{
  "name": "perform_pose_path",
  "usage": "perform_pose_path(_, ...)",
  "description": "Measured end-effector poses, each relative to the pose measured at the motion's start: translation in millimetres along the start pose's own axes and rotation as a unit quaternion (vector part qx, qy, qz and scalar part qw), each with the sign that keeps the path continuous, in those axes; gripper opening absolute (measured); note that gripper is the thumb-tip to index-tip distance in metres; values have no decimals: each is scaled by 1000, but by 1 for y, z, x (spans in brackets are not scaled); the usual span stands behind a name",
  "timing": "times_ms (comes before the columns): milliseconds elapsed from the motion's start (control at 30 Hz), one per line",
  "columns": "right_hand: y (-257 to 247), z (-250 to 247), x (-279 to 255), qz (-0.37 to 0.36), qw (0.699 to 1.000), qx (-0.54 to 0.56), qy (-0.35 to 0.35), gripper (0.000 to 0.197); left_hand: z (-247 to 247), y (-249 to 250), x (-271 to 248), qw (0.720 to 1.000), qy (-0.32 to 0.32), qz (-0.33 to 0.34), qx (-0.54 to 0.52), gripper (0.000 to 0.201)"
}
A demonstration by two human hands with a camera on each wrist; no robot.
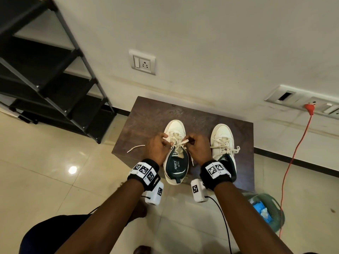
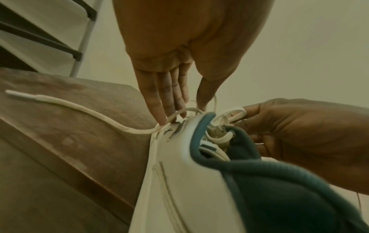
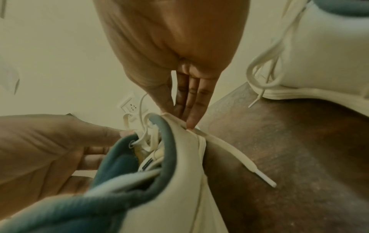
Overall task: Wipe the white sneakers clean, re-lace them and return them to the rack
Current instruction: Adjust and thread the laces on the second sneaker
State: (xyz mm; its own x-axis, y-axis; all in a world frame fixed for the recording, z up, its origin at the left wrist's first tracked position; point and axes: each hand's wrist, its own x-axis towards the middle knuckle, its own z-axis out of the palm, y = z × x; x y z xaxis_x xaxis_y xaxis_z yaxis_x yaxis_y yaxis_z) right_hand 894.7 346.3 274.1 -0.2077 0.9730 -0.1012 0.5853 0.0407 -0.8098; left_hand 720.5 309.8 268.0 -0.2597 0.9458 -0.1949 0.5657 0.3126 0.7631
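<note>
Two white sneakers stand side by side on the brown tabletop point(image 1: 146, 114), toes toward the wall. Inside the left sneaker point(image 1: 175, 143), the dark green insole reads "sparx", with smaller print beside it too fine to make out. My left hand point(image 1: 157, 149) and right hand point(image 1: 198, 149) both pinch its lace point(image 1: 177, 142) over the upper eyelets, fingers curled around the strands. One loose lace end point(image 1: 135, 148) trails left across the wood. The right sneaker point(image 1: 222, 142) sits just beside it, already laced, its bow hanging off the outer side.

From the left wrist view, my fingers point(image 2: 159, 100) press down at the eyelet row, which the head view hides behind my knuckles. The right wrist view shows the other lace tip point(image 3: 265, 179) lying on the tabletop.

Further off are a black shoe rack point(image 1: 55, 79), a wall socket point(image 1: 142, 62), an orange cable point(image 1: 293, 153) and a green basket point(image 1: 271, 211) on the floor.
</note>
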Motion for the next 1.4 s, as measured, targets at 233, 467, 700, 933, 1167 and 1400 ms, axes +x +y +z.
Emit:
perform_pose_path(233,-5,-6,-3,-8,998,-55,23,17,3,0,2,1000,0,3,-4,9)
perform_pose_path(467,-5,-3,-4,25,999,-27,13,15,6,5,4,999,2,-4,48,8)
perform_pose_path(700,-19,-16,2,-10,996,-65,62,17,9,11,6,995,13,-16,97,8)
perform_pose_path(933,-8,-5,3,36,999,-32,6,4,5,14,6,994,8,-16,106,8)
perform_pose_path(1167,-17,-16,11,-5,994,-103,46,12,5,15,4,992,11,-8,121,6)
perform_pose_path(1400,-18,-3,2,33,992,-119,1,13,1,22,-1,993,26,-6,114,7)
